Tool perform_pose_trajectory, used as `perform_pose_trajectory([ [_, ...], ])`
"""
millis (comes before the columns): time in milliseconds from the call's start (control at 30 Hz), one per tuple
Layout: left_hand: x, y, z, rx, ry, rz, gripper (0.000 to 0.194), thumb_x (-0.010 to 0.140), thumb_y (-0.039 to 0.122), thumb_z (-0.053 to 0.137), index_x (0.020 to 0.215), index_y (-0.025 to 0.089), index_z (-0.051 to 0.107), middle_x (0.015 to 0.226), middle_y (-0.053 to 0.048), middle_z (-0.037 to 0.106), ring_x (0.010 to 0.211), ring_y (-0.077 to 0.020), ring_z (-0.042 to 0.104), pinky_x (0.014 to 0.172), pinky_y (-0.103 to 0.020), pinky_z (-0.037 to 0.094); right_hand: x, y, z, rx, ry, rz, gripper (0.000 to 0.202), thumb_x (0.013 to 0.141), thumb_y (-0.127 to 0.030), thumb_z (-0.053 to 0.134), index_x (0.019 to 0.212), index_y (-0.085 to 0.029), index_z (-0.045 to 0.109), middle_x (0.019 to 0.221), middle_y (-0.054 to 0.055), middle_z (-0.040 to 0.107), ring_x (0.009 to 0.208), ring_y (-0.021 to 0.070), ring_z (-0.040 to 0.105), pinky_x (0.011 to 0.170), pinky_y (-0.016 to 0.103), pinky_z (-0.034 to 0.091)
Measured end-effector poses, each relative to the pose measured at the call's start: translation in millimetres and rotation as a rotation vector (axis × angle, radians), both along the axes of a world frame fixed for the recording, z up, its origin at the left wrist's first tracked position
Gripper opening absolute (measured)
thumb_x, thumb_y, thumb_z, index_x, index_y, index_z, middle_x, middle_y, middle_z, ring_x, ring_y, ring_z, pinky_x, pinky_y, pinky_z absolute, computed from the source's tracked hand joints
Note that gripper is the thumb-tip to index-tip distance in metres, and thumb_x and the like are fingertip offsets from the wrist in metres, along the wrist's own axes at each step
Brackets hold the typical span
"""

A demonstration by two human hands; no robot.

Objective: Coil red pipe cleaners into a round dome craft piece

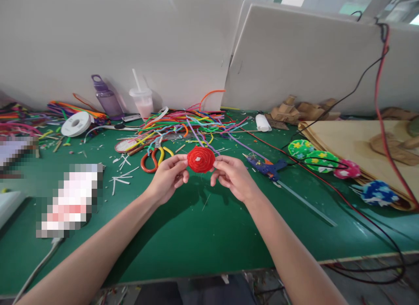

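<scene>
A round red disc coiled from pipe cleaner (202, 161), with a small pale spot at its centre, is held up over the green table (183, 248). My left hand (169, 176) pinches its left edge between thumb and forefinger. On the opposite edge, my right hand (231, 176) grips it the same way. Just behind my left hand lie scissors (149, 161) with orange and yellow handles. To the right of my right hand rests a blue glue gun (266, 166), a long clear glue stick (306, 203) sticking out of it.
Loose coloured pipe cleaners (183, 121) heap along the back. A purple bottle (108, 99), a lidded cup (142, 102) and a white ribbon roll (76, 124) stand there. At left is a blurred phone (72, 198) on a cable. Fuzzy coloured pieces (322, 161) and cords (347, 195) lie right.
</scene>
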State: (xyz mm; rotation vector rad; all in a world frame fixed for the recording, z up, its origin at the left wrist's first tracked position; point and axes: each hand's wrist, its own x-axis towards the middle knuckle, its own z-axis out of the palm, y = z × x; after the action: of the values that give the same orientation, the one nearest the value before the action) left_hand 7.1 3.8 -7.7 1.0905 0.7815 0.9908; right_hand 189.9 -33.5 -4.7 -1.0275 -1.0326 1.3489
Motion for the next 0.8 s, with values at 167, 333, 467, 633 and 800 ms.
perform_pose_trajectory([
  [167, -1, 0, 3.1, -0.001, -0.018, -0.059, 0.03, 0.073, 0.025, 0.073, 0.098, 0.013, 0.062, 0.053, 0.001, 0.06, 0.038, -0.0043, 0.047, 0.033, -0.012, 0.026, 2, 0, -0.5, 0.01, 0.074, -0.007, 0.021, 0.069, -0.032, 0.069, 0.076, -0.017, 0.056, 0.065, -0.001, 0.06, 0.047, 0.0115, 0.062, 0.032, 0.018, 0.018],
  [333, -1, 0, 2.5, 0.034, -0.035, -0.031, 0.03, 0.066, 0.022, 0.08, 0.09, 0.014, 0.064, 0.058, 0.004, 0.057, 0.04, -0.003, 0.048, 0.029, -0.011, 0.02, 4, -1, 2.3, -0.013, 0.119, 0.058, 0.023, 0.068, -0.031, 0.071, 0.079, -0.016, 0.057, 0.068, -0.001, 0.059, 0.052, 0.011, 0.064, 0.034, 0.018, 0.019],
  [467, -2, 1, -0.2, 0.061, -0.055, -0.02, 0.026, 0.069, 0.022, 0.077, 0.09, 0.014, 0.063, 0.063, 0.004, 0.058, 0.038, -0.001, 0.046, 0.028, -0.01, 0.02, 2, -2, 5.0, -0.018, 0.127, 0.073, 0.028, 0.064, -0.028, 0.075, 0.083, -0.016, 0.059, 0.066, -0.003, 0.059, 0.049, 0.0095, 0.062, 0.034, 0.018, 0.018],
  [633, -1, 0, 0.9, 0.061, -0.13, -0.044, 0.023, 0.072, 0.019, 0.076, 0.088, 0.015, 0.06, 0.054, 0.008, 0.05, 0.033, 0.0011, 0.037, 0.03, -0.01, 0.021, 2, -1, 2.3, 0.007, 0.105, 0.003, 0.027, 0.062, -0.03, 0.077, 0.076, -0.016, 0.059, 0.064, -0.003, 0.059, 0.047, 0.009, 0.061, 0.033, 0.018, 0.018],
  [800, -8, 7, 8.7, 0.018, -0.394, 0.112, 0.021, 0.071, 0.009, 0.073, 0.08, 0.015, 0.055, 0.049, 0.012, 0.04, 0.033, 0.0018, 0.035, 0.031, -0.008, 0.025, 13, 5, -1.7, 0.162, 0.127, -0.393, 0.032, 0.067, -0.028, 0.073, 0.095, -0.018, 0.059, 0.096, 0.003, 0.066, 0.064, 0.0124, 0.069, 0.036, 0.017, 0.027],
])
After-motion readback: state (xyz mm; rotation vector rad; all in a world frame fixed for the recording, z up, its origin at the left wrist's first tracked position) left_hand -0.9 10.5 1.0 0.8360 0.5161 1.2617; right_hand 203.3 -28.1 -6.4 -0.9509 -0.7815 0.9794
